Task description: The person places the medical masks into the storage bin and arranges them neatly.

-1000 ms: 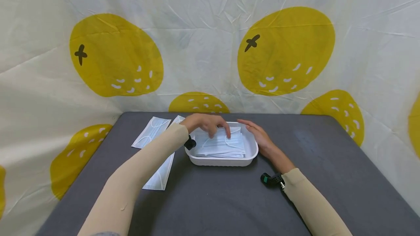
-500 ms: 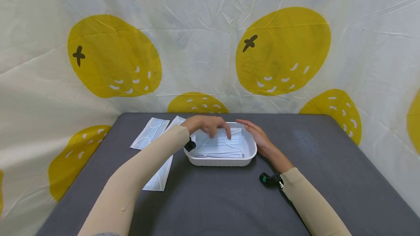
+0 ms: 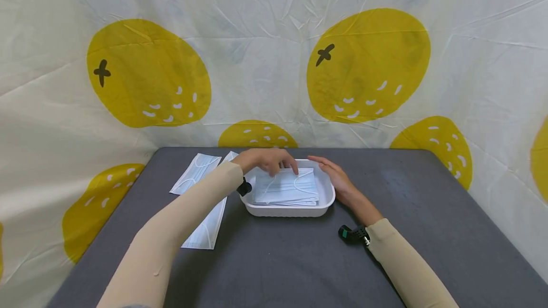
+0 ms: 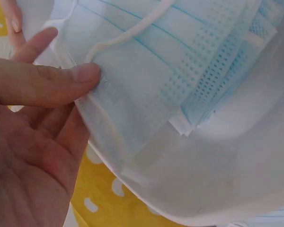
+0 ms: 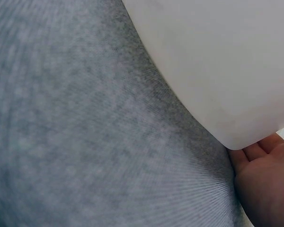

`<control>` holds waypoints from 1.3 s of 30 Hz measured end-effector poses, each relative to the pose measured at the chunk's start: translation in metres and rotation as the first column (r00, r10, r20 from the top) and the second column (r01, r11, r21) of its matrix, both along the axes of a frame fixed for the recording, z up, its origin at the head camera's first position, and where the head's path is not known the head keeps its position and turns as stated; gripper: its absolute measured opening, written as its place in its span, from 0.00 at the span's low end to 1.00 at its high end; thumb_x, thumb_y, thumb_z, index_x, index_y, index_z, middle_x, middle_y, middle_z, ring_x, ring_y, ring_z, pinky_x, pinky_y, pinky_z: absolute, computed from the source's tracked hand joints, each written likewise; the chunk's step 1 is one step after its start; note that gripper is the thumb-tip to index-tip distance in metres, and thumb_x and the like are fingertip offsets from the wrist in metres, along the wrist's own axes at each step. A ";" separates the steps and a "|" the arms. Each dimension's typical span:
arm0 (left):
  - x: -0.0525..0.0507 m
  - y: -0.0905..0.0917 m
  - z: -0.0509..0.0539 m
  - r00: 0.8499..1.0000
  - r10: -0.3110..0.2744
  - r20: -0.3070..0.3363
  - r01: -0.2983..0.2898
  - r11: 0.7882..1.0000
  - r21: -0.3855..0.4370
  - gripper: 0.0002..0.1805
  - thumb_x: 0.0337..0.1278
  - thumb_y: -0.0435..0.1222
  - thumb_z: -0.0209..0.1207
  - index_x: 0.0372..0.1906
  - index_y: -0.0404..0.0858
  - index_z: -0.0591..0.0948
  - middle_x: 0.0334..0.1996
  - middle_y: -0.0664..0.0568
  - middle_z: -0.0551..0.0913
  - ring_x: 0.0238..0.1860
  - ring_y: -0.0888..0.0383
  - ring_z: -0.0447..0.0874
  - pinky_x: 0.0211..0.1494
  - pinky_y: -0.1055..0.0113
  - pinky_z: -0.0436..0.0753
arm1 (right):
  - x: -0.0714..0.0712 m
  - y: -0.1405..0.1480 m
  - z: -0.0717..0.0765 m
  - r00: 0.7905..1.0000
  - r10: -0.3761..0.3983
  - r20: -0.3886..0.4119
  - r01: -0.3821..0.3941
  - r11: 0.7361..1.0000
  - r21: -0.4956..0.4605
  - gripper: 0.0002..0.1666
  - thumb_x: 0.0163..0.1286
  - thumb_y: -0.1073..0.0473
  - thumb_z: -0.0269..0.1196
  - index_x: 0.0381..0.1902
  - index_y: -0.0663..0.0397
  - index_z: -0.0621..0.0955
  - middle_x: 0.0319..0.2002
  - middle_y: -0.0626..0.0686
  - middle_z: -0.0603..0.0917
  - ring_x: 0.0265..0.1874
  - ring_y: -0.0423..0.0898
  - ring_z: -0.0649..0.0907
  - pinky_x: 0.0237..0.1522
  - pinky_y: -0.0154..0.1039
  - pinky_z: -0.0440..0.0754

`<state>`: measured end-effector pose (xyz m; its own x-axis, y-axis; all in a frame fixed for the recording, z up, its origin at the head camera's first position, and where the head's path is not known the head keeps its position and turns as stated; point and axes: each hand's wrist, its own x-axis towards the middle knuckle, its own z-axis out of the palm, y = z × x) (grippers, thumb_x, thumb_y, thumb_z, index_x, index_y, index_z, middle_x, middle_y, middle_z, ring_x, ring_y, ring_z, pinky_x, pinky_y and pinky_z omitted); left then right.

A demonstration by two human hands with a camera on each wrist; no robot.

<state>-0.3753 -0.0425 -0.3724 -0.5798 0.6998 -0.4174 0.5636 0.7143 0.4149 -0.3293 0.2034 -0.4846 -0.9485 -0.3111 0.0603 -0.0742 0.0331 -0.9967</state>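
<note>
A white plastic tub (image 3: 288, 211) on the table holds a stack of light-blue face masks (image 3: 288, 189). Over the tub's back left, the left hand (image 3: 270, 159) reaches down to the masks. The left wrist view shows that hand (image 4: 42, 113) pinching the edge of the top mask (image 4: 132, 94) between thumb and fingers, the other masks fanned beneath. Resting along the tub's right side, the right hand (image 3: 339, 179) has its fingers extended. In the right wrist view its fingers (image 5: 255, 152) touch the tub's outer wall (image 5: 217, 71).
Left of the tub, a mask (image 3: 197, 172) lies near the table's back left. Another mask (image 3: 206, 229) lies partly under the left forearm, with a further mask corner (image 3: 230, 156) behind. A patterned curtain (image 3: 261, 75) hangs behind the grey table (image 3: 274, 260).
The left hand has shifted slightly left and up, and its fingers have drawn toward the masks' back edge. The right hand keeps its place at the tub.
</note>
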 end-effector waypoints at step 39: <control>0.007 -0.012 -0.007 0.965 0.039 -0.261 -0.040 0.999 0.001 0.17 0.60 0.23 0.65 0.44 0.48 0.91 0.47 0.55 0.86 0.50 0.56 0.79 0.63 0.60 0.81 | -0.003 0.002 0.004 1.000 0.005 0.030 -0.005 1.000 0.014 0.28 0.87 0.54 0.42 0.78 0.52 0.67 0.78 0.55 0.68 0.71 0.53 0.72 0.60 0.31 0.77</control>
<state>-0.3683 -0.0547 -0.3797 -0.6960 0.6728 -0.2508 0.6234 0.7395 0.2540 -0.3321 0.2057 -0.4803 -0.9483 -0.3162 0.0271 -0.0443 0.0473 -0.9979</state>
